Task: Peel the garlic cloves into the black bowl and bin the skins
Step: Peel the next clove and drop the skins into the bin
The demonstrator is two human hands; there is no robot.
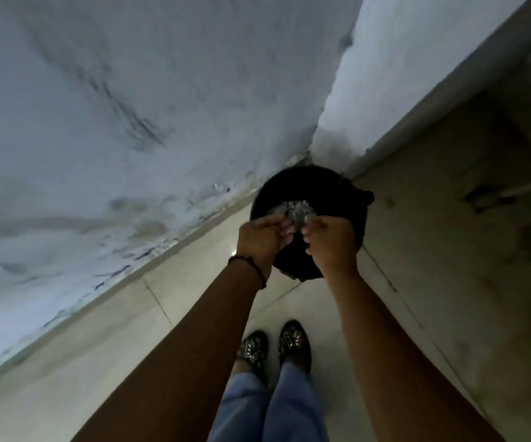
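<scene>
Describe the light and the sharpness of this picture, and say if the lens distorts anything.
Head view: dim, flat light, no hard shadows, one small glint on the floor tile. Head view: the black bin is a dark mass without detail; the pale skins are blurred. Head view: the wide lens stretches the forearms.
</scene>
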